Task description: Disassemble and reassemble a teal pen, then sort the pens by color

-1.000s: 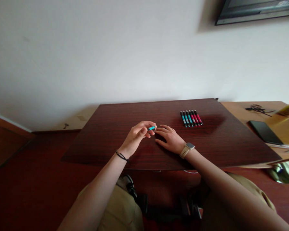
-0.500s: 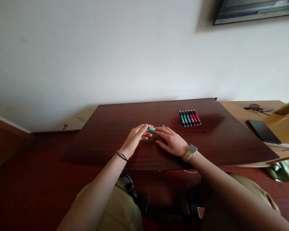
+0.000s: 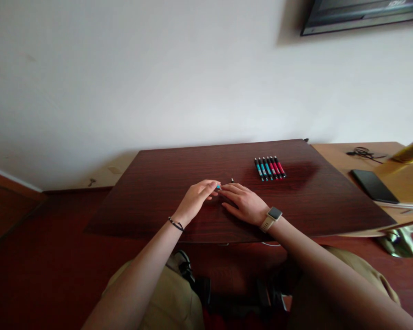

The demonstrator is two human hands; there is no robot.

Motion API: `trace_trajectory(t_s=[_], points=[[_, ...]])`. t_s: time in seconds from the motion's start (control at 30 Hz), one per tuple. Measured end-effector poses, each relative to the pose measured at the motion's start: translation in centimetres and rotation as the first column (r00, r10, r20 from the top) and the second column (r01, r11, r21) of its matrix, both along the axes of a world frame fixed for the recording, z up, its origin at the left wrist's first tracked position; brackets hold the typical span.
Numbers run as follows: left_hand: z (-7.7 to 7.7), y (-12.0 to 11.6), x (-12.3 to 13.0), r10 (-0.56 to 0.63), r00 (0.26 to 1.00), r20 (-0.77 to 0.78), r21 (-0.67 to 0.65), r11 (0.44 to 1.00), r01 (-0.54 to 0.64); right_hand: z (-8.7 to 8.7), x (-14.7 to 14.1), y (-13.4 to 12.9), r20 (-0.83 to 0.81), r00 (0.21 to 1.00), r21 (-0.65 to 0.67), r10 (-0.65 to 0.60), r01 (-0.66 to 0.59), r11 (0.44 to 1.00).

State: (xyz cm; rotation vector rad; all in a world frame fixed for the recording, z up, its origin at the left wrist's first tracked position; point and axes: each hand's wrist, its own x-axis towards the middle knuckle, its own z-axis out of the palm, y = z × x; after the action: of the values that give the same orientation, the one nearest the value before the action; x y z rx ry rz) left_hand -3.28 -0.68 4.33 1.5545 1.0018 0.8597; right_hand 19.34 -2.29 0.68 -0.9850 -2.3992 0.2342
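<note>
My left hand (image 3: 198, 197) is closed in a pinch on a blue pen (image 3: 218, 187); a short blue part of it shows between the fingertips, and the rest is hidden. Beside it, my right hand (image 3: 242, 201) lies low over the dark wooden table (image 3: 179, 167) with its fingers stretched out, the fingertips close to the blue part. Just beyond the right fingers a small pale tip with a dark part (image 3: 232, 180) sticks out; what it belongs to is hidden. Farther right, several blue pens (image 3: 263, 169) and red pens (image 3: 277, 167) lie side by side in a row.
A lower light-wood table (image 3: 330, 153) adjoins on the right, bearing a black phone-like slab (image 3: 374, 185), a coiled black cable (image 3: 365, 153) and a yellow object (image 3: 411, 151). Behind the tables rises a white wall (image 3: 158, 82) with a screen (image 3: 361, 18) mounted on it.
My left fingers have slid forward over the pen, so less of it shows, and the hand has moved slightly right and down. The right hand has barely moved; the small tip beyond it shows more.
</note>
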Motion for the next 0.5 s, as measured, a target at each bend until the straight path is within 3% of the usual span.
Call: trace_trajectory(t_s=[0.23, 0.5], points=[[-0.03, -0.13, 0.28, -0.009, 0.999, -0.035, 0.033, 0.999, 0.01, 0.19, -0.05, -0.11, 0.0, 1.0, -0.004, 0.006, -0.006, 1.0], [-0.56, 0.07, 0.51, 0.024, 0.997, 0.071, -0.019, 1.0, -0.023, -0.08, -0.3, -0.23, -0.05, 0.998, -0.04, -0.042, 0.04, 0.998]])
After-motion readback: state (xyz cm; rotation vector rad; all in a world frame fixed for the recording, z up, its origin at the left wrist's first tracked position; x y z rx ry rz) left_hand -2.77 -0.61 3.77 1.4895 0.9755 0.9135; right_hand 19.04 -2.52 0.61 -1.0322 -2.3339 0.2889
